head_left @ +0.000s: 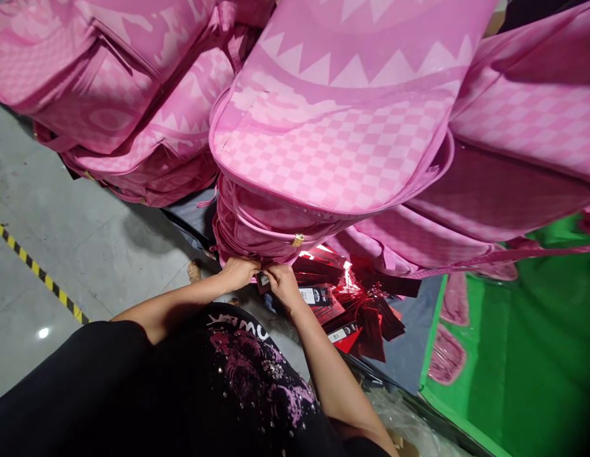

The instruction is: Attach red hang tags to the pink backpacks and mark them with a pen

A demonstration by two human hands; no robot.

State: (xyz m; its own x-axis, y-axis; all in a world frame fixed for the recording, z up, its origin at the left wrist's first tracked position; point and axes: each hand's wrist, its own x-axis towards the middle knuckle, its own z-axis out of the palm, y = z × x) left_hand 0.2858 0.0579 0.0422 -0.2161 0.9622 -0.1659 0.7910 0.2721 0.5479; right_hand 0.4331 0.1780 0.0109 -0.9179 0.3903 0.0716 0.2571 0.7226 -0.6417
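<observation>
Where the two hands meet under the bag, the right hand (282, 282) has its grip pressed together on a small dark tag (263, 281), thumb and fingertips pinching its edge. The left hand (237, 271) touches the same spot from the other side, its grip closed against the lower seam of the pink bag (333, 146); whether it holds the tag or the seam cannot be told. The tag sits between the two hands, right at the bag's bottom edge, and any print on it is too small to read.

Just above the grip a gold metal zip pull (298, 240) shows on the bag, whose glossy skin carries a pale checkerboard and a row of white jagged teeth. To the right of the grip lies a heap of shiny red and black tags (366, 304), some with white labels whose lettering is blurred. More pink bags (133, 95) of the same pattern are piled further out on both sides. Below the grip, a black shirt (218, 387) shows purple print, small sequins and pale letters cut off from reading. Far left is grey floor (85, 241) with yellow-and-black striped tape (37, 271); far right, a green cloth (514, 355).
</observation>
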